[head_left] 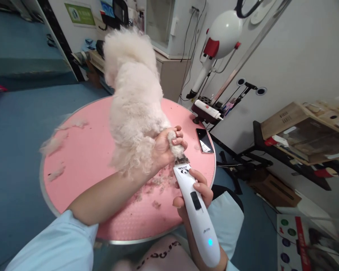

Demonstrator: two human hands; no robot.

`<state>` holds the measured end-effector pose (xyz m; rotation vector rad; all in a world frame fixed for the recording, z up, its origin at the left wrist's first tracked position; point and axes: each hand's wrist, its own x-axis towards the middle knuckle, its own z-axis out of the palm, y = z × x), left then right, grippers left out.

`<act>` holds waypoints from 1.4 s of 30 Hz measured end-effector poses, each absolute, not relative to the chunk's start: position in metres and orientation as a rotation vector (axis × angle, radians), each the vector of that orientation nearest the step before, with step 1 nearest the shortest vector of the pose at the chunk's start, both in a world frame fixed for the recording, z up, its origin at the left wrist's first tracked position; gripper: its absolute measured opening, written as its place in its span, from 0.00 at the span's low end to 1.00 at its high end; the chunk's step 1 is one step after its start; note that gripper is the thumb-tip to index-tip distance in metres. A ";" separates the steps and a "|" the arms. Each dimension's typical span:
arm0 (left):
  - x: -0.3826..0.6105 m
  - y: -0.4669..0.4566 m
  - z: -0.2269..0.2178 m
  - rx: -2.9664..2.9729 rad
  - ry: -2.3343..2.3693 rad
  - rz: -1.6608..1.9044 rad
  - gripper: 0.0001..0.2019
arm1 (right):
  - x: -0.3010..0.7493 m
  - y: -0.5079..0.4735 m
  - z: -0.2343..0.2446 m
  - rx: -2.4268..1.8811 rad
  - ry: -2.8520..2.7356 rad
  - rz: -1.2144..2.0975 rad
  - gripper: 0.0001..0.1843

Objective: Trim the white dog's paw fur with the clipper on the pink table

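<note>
Bright even indoor light, soft faint shadows, strong wide-angle bending at edges, slight corner blur

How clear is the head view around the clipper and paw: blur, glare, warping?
Head view: clipper and paw sharp under soft, even light; no glare, only a pale reflection on the phone; wide-angle warping bends the table rim; the shelf near the edge looks smeared.

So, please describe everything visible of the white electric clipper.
The white plastic electric clipper is long and slim, with a dark blade head, a black logo just behind it, a black switch in the middle and a blue light lit near the rear end. The right hand grips its middle. Its blade is at the white dog's paw, held by the left hand.
</note>
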<state>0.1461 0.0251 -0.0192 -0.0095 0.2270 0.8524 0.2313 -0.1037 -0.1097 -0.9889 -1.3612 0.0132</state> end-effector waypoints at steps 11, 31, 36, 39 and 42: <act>0.153 0.026 -0.013 -0.014 0.286 0.870 0.09 | 0.232 -0.114 -0.093 -1.249 -1.316 0.079 0.27; 0.147 0.024 -0.009 0.010 0.321 0.850 0.08 | 0.262 -0.113 -0.084 -1.055 -1.320 0.166 0.23; 0.145 0.026 -0.010 0.043 0.337 0.869 0.08 | 0.264 -0.104 -0.075 -1.002 -1.480 0.296 0.21; 0.144 0.027 -0.013 0.079 0.348 0.867 0.07 | 0.261 -0.095 -0.080 -0.983 -1.389 0.398 0.22; 0.143 0.030 -0.017 0.135 0.375 0.854 0.06 | 0.263 -0.086 -0.088 -0.942 -1.267 0.649 0.22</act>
